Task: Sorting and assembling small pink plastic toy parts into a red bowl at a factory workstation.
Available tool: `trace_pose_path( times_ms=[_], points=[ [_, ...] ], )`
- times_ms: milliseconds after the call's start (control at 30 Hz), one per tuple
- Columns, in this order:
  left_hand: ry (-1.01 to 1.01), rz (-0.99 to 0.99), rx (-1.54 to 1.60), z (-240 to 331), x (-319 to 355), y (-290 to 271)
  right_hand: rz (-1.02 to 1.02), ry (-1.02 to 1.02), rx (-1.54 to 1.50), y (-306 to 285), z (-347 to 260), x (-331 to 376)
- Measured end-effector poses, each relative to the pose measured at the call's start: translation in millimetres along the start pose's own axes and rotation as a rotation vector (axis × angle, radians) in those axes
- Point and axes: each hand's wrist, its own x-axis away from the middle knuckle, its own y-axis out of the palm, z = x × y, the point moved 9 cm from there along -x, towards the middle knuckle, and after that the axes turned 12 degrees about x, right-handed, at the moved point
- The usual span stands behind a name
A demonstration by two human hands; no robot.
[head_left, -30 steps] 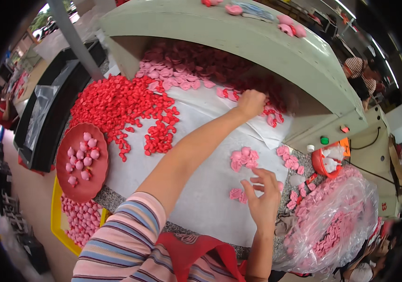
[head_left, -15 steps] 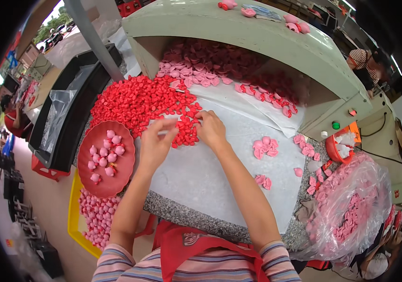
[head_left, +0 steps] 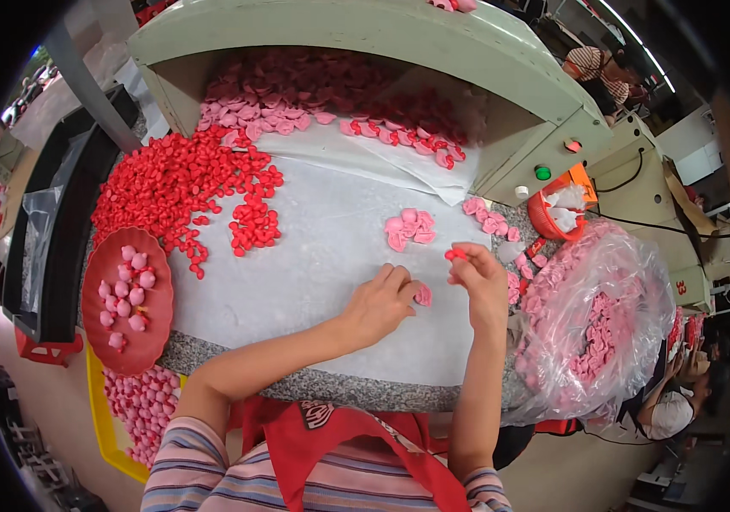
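My left hand (head_left: 382,303) is closed, pinching a soft pink petal-shaped piece (head_left: 422,294) at its fingertips, low over the white paper sheet (head_left: 314,311). Just to its right, my right hand (head_left: 483,286) is raised, with a small red piece (head_left: 456,253) gripped between thumb and fingers. Beyond both hands lies a cluster of pink petal-shaped pieces (head_left: 409,228) on the sheet. To the left, a small group of red pieces (head_left: 253,226) sits apart from a large red heap (head_left: 160,183).
A pale green machine housing (head_left: 339,34) arches over more pink pieces (head_left: 271,115). At left are a red scalloped plate (head_left: 147,328) with pink figures, a yellow tray (head_left: 101,414) and a black bin (head_left: 41,282). Rightward stand an orange-red bowl (head_left: 542,224) and a clear plastic bag (head_left: 638,333).
Both hands have left the red pieces and moved right across the sheet. My right hand now carries a red piece; my left has taken a pink one. The view has shifted rightward.
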Motion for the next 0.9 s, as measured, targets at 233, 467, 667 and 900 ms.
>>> trace_pose_path(
  times_ms=[233,467,667,900],
  points=[
    [-0.419,-0.104,0.681,-29,7,-6,-0.152,0.032,-0.184,21,11,47],
    [-0.796,0.211,1.7,-35,55,-34,-0.14,-0.068,-0.02,57,-34,64],
    [-0.635,0.238,1.204,-28,58,-66,-0.182,-0.317,0.25,75,-68,71],
    [-0.455,0.313,1.209,-14,55,-78,-0.2,-0.246,0.183,85,-66,77]
  ],
)
